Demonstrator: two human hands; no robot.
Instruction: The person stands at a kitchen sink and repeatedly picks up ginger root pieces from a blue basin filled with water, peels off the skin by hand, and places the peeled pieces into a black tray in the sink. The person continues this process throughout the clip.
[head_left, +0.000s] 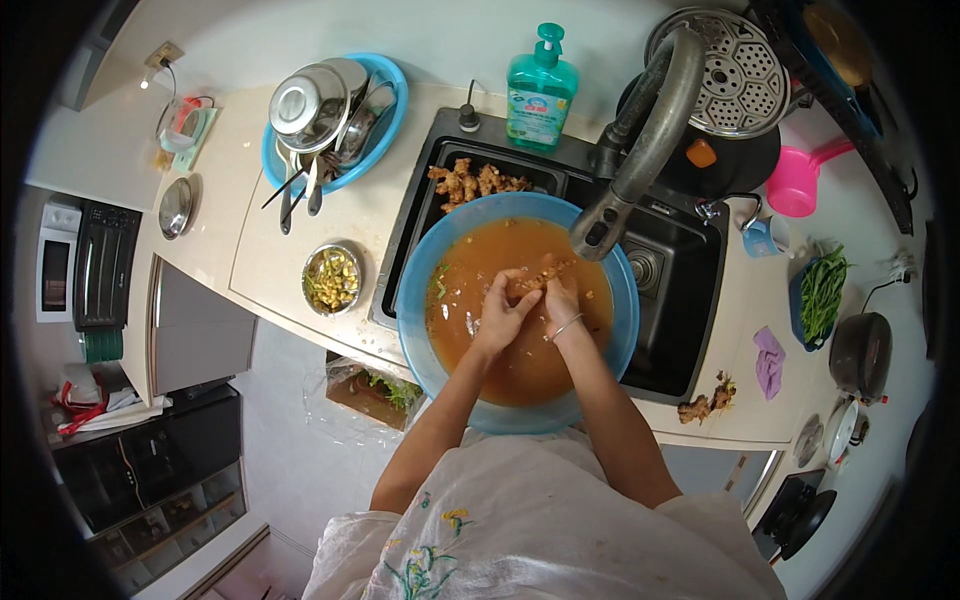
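Observation:
Both hands are over brown, cloudy water in a large blue plastic basin (414, 300), at a knobbly root (551, 274) that looks like ginger. My right hand (562, 301), with a bracelet at the wrist, grips its lower side. At the left end of the root, the thumb and fingers of my left hand (505, 309) close on it; some fingertips are hidden by the murky water. Small green and brown bits float around them. Behind the basin rim, more knobbly roots (469, 181) lie in the left sink bowl.
The grey pull-out faucet (634, 150) arches over the basin's right rim, above the black sink (675, 315). Left stand a steel bowl of cut yellow-green pieces (331, 280) and a blue tub of dishes (399, 112). Root scraps (706, 401) and a purple cloth (769, 364) lie right.

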